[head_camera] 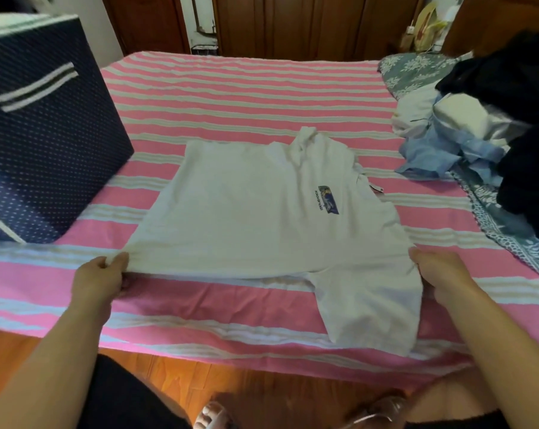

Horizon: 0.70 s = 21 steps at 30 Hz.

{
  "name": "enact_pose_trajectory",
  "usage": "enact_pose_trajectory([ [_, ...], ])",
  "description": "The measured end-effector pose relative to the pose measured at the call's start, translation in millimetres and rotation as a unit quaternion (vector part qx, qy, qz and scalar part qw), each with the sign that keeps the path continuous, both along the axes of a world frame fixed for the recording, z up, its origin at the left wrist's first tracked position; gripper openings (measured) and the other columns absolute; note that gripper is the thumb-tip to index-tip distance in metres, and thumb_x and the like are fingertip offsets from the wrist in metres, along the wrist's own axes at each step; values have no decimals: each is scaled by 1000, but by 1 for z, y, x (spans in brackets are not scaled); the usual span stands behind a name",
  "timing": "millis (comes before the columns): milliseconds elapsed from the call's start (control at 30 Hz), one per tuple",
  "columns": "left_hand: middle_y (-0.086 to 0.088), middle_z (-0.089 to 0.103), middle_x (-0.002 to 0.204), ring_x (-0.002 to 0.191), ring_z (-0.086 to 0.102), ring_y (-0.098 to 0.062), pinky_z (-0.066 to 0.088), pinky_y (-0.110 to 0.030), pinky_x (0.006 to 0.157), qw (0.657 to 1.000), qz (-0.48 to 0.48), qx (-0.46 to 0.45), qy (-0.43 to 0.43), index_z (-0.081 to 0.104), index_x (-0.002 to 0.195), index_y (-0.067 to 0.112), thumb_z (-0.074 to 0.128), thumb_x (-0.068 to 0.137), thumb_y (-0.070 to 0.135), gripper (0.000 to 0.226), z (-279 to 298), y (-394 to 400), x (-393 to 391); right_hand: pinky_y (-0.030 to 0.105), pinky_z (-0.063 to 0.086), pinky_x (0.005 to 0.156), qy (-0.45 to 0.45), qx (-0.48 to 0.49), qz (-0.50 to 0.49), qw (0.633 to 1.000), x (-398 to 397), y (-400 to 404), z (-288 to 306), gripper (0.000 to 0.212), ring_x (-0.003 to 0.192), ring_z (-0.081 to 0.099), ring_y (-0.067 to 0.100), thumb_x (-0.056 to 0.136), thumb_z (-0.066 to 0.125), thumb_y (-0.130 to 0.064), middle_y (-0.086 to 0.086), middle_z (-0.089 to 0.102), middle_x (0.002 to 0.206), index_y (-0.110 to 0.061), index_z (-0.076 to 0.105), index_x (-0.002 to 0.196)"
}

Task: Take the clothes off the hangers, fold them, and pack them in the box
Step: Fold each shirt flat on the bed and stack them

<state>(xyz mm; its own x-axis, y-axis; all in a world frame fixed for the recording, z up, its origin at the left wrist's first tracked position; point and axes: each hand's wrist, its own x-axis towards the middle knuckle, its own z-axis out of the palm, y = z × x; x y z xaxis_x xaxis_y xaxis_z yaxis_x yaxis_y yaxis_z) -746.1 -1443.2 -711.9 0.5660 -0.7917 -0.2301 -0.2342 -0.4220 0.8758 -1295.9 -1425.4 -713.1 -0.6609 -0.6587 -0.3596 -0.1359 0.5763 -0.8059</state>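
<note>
Shirt (262,212) lay flat on bed (231,88); my left hand (99,280) and right hand (441,274) pinched its near edge, tensioning it for folding.

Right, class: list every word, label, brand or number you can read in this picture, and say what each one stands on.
"HONOR OF KINGS": small dark print beside a blue picture patch, running sideways on the chest of the white cotton T-shirt spread on the pink striped bedsheet.
Small tag at the T-shirt's right edge: too small to read.
Navy dotted fabric box: no text, only white stripes.
</note>
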Motion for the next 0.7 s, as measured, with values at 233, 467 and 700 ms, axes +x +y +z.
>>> enact_pose_trajectory([
  [233, -20, 61, 88, 80, 55, -34, 46, -45, 76, 995, 3, 52, -89, 66, 90, -5, 71, 94, 28, 34, -3, 1, 6, 35, 42, 59, 247, 69, 71, 964, -11, 14, 14, 25, 63, 55, 29, 89, 64, -15, 14, 60, 66, -3, 64, 66],
  [467, -24, 52, 126, 116, 47, -43, 44, -52, 99, 918, -78, 201, -332, 61, 118, 7, 58, 89, 53, 54, 11, -8, -5, 45, 45, 89, 448, 163, 194, 858, 32, -24, 44, 36, 113, 51, 40, 90, 55, -15, 19, 54, 124, -9, 53, 125],
  [700, -8, 61, 72, 70, 59, -30, 41, -35, 62, 917, -187, 98, -338, 62, 78, 6, 51, 100, 33, 37, 36, -139, -12, 35, 44, 74, 431, 28, 438, 788, 130, -183, 70, 25, 94, 54, 23, 98, 48, -25, 4, 60, 117, -20, 56, 122],
])
